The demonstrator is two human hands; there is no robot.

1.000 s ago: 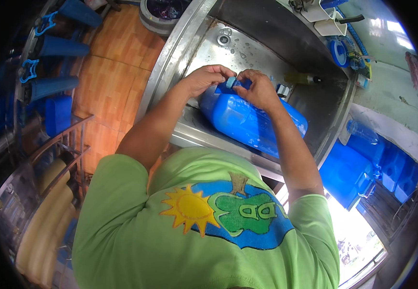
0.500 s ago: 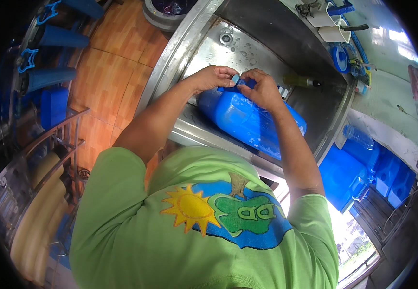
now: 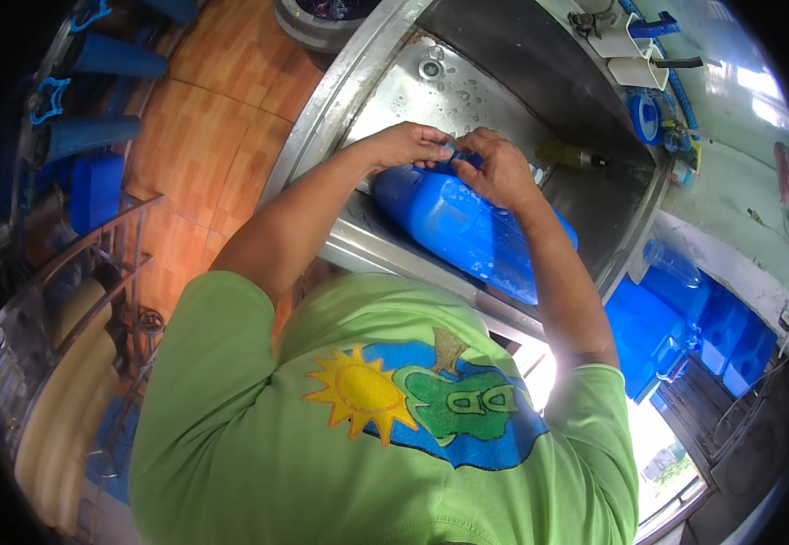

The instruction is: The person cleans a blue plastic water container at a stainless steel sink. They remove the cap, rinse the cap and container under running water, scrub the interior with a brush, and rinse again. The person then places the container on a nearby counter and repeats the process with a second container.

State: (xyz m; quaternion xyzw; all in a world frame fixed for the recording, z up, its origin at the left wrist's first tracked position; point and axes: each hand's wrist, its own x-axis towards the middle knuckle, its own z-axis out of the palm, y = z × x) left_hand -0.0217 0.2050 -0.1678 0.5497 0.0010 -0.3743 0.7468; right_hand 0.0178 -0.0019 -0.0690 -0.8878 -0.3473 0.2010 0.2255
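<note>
A large blue plastic jug lies tilted in the near part of a stainless steel sink. Both hands meet over its upper end. My left hand pinches a small light-blue cap at the jug's mouth. Beside it, my right hand is closed, its thumb and fingers curled at the jug's dark blue neck. The fingers partly hide the cap and the mouth. A yellow-green bottle with a dark top lies in the sink to the right of my right hand.
Wet drops surround the sink drain. A grey tub stands beyond the sink's left edge. More blue jugs stand at right, below a ledge. White holders hang at upper right. A metal rack and blue cylinders line the left.
Both hands stay at the jug's mouth, with slight finger movement. The light-blue cap is more covered by the fingers now. The view has shifted slightly.
</note>
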